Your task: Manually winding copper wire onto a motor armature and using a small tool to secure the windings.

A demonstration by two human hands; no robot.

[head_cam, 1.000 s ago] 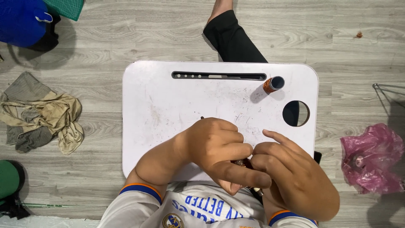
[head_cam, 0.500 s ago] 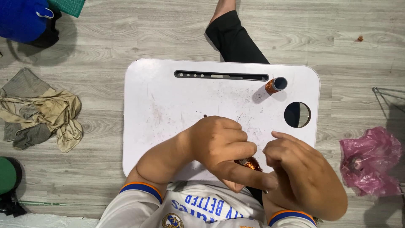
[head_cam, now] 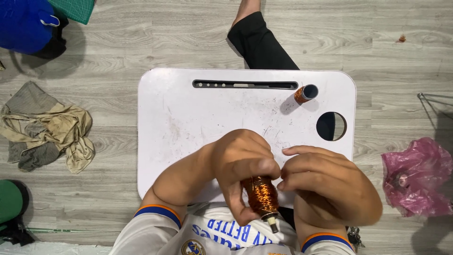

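The left hand [head_cam: 236, 165] is gripping a copper-wire coil [head_cam: 261, 194] over the near edge of the white lap table [head_cam: 188, 123]. The fingers are curled tight around the coil, with the thumb running down its left side and the fingertips pressing across its upper end. The coil is wound in bright orange-copper wire on a narrow core, and a pale stub of that core is projecting from its lower end, toward the person's shirt [head_cam: 222, 233]. The coil is hanging clear of the table surface, just past the near edge.

The right hand [head_cam: 330, 189] is sitting just beside the coil on its right. Its fingers are partly bent, with the index finger stretched out along the top and the lower fingertips touching the coil's right side. Whether those fingertips are pinching a wire strand cannot be told.

A second, smaller spool of copper wire [head_cam: 305, 93] is standing upright on the table near its far right corner, well apart from both hands. A round cup hole [head_cam: 331, 126] is lying just nearer than that spool. A long dark slot [head_cam: 245, 85] is running along the table's far edge.

Beyond the table's left side, crumpled rags [head_cam: 47, 127] are lying on the wooden floor [head_cam: 141, 38]. Beyond its right side, a pink plastic bag [head_cam: 417, 177] is lying on the same floor.
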